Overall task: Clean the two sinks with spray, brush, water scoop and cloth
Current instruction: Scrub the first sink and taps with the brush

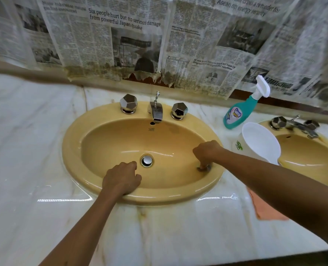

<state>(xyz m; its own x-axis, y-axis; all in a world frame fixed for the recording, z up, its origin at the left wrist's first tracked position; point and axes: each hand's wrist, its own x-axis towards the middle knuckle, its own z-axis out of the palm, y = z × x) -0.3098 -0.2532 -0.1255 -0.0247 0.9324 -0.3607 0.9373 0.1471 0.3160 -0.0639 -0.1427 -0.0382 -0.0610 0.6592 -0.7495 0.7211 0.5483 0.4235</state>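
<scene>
Two hands at work in a yellow sink. Left hand [121, 178] resting on the near rim of the left sink [72, 150], fingers loosely curled, holding nothing. Right hand [207, 152] reaching down the right inner wall, fingers pinched round a small dark brush [203, 167], bristle end touching the basin; most of it hidden under the hand. Likely light and stiff, best gripped by the handle, probably slippery when wet.

Counted left to right across the marble desk [24, 150]: one left sink with two faceted metal knobs and one spout; one teal spray bottle [236, 116] standing between the sinks, probably light plastic, to be taken at the neck under the trigger; one white water scoop [255, 143] just in front of it, rigid and light; one orange cloth [265, 210], soft and limp, lying flat under the right forearm; one right sink [313, 160], partly cut off.
</scene>
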